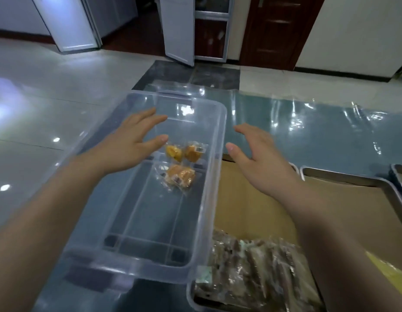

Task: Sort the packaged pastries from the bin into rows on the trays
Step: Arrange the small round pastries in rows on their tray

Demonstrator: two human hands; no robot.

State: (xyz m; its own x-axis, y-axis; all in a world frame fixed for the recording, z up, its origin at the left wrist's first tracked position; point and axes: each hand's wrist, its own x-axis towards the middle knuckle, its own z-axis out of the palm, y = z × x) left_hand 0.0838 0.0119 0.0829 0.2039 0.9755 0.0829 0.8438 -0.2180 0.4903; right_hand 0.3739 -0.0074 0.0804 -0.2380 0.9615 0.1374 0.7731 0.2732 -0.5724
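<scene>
A blue-grey table (pixel 285 122) under a clear plastic sheet fills the middle of the frame. On it, centre-left, stands the clear plastic bin (pixel 213 199), nearly empty. To its right lie paper-lined metal trays (pixel 344 176); the nearest tray (pixel 192 296), at the lower centre, already holds a packed row of dark packaged pastries (pixel 258 269).

Both hands reach forward with fingers spread and relaxed, gripping nothing: the left hand (pixel 130 140) hovers over the far part of the bin, the right hand (pixel 261 154) just outside its right wall.

Only three golden pastries (pixel 181 175) remain, wrapped in clear film and clustered in the bin's far half, below the left hand's fingertips.

The sorting looks close to finished: these three still need placing, and much bare paper shows on the trays.
</scene>
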